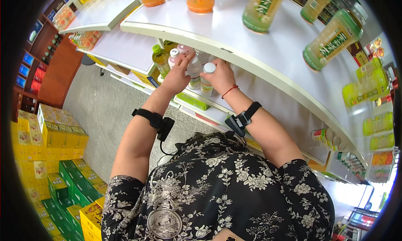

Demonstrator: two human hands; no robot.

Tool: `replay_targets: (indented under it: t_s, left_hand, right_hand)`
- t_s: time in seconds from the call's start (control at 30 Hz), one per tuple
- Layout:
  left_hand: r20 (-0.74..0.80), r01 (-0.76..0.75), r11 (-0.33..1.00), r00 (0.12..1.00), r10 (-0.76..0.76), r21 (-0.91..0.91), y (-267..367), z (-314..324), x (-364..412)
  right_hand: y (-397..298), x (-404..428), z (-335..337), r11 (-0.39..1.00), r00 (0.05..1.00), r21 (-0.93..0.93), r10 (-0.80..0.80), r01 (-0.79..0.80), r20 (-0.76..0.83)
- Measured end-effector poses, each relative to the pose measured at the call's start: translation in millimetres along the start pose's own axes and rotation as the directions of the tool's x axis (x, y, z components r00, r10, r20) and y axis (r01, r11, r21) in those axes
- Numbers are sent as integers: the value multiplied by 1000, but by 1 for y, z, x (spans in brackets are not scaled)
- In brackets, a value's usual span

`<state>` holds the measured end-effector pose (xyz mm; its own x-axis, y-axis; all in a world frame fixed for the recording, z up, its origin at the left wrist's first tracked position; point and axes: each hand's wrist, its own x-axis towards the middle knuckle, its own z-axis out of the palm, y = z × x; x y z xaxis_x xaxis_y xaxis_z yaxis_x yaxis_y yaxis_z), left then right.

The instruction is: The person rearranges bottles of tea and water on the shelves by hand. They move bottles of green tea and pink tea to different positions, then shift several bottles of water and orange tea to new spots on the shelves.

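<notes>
My right hand (222, 75) grips a clear bottle with a white cap (207, 86) near the front edge of the lower shelf, thumb and fingers around its upper part. Beside it, my left hand (176, 75) reaches over the bottle group, its fingers against a second clear bottle (195, 68); whether it grasps that bottle is unclear. To the left of that hand stand a green-capped bottle of yellow-green drink (160, 59) and a white-capped bottle with pink contents (173, 57). More bottles behind them are partly hidden by my hands and the upper shelf.
The white upper shelf (226, 39) overhangs my hands and carries orange drink bottles (201, 1) and green-labelled bottles (333, 41). Farther right on the lower shelf, several bottles lie on their sides (326, 134). Yellow cartons (64, 134) and green cartons (78, 181) are stacked at lower left.
</notes>
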<state>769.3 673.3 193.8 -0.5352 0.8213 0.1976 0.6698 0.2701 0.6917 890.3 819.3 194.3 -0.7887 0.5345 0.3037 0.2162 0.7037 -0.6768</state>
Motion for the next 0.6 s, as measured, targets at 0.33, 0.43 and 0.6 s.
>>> replay_targets:
  t_s: [0.33,0.43,0.6]
  left_hand:
    - [-9,-97,995,995,97,-12,-44,13,4]
    - [45,80,994,996,-77,-75,-10,11,2]
    - [-29,3,999,1000,-1,46,-6,12,3]
  right_hand:
    - [45,-41,-53,920,995,380,79,-93,52]
    - [114,-83,-102,967,988,213,151,-140,-35]
    - [215,-178,-244,891,870,-376,42,-255,-491]
